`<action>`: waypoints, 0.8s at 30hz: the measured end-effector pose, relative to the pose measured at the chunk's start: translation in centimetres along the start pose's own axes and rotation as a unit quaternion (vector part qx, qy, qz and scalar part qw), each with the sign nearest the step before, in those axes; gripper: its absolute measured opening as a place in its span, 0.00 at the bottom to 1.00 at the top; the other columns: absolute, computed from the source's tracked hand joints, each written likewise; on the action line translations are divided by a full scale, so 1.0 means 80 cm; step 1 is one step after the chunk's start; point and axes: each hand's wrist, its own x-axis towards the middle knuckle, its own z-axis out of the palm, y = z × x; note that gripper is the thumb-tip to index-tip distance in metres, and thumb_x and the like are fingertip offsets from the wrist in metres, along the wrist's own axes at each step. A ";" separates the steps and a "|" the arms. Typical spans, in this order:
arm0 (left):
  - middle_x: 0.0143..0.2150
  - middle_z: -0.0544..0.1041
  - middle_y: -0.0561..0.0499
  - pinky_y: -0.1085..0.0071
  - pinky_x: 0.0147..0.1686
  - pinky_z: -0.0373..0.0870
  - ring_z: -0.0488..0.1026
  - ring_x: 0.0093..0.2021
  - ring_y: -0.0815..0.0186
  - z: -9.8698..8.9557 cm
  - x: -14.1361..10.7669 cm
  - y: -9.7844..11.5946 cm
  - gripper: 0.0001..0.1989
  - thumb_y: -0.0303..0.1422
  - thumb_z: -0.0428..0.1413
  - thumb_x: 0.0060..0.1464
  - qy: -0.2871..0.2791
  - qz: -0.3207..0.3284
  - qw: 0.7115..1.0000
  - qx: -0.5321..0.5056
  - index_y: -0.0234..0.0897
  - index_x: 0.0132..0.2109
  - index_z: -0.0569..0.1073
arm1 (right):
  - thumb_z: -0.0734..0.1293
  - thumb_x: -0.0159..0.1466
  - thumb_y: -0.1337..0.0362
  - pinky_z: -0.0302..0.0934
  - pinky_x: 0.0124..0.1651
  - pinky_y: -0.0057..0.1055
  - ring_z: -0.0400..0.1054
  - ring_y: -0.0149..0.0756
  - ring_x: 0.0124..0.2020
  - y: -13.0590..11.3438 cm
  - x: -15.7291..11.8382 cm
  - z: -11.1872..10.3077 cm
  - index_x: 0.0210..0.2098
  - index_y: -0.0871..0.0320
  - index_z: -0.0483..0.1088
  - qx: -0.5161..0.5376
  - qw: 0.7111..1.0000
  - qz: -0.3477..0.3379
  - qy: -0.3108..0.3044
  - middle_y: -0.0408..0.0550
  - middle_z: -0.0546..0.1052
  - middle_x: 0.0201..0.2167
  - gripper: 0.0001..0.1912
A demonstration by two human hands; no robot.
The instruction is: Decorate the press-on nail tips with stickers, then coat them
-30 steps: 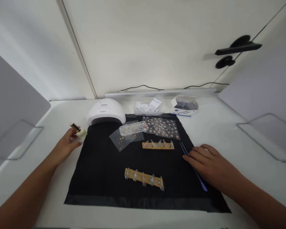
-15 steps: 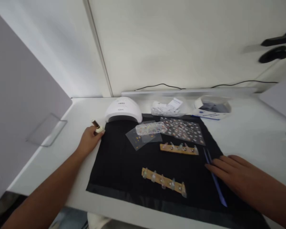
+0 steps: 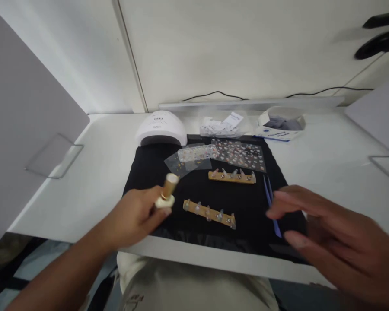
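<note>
A cream nail polish bottle (image 3: 165, 201) with a gold cap is gripped in my left hand (image 3: 134, 218), raised over the left part of the black mat (image 3: 168, 226). My right hand (image 3: 337, 233) hovers at the mat's right side, thumb and fingers apart, with nothing between them. Below it lie blue tweezers (image 3: 268, 192), partly hidden by the fingers. Two wooden strips bear several false nail tips each: a nearer strip (image 3: 214, 214) close to the bottle, and a farther strip (image 3: 232, 177) beyond it.
A white nail lamp (image 3: 162, 125) stands at the back left. Sticker sheets (image 3: 241, 153) and a clear case of small decorations (image 3: 197, 153) lie on the mat. Behind are a plastic bag of white packets (image 3: 222, 125) and an open box (image 3: 280, 125). A thin wire handle (image 3: 63, 157) sticks out at left.
My left hand has brought the nail polish bottle from beside the lamp toward me and to the right. My right hand has lifted from the tweezers, its fingers spreading. The view has tilted downward.
</note>
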 end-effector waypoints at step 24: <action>0.28 0.69 0.56 0.73 0.27 0.62 0.68 0.25 0.70 0.001 0.068 -0.005 0.11 0.36 0.53 0.68 -0.090 0.181 0.973 -0.111 0.37 0.35 0.67 | 0.67 0.68 0.64 0.69 0.37 0.31 0.76 0.32 0.31 0.006 0.088 0.069 0.42 0.53 0.74 0.023 0.997 -0.037 -0.067 0.42 0.82 0.34 0.04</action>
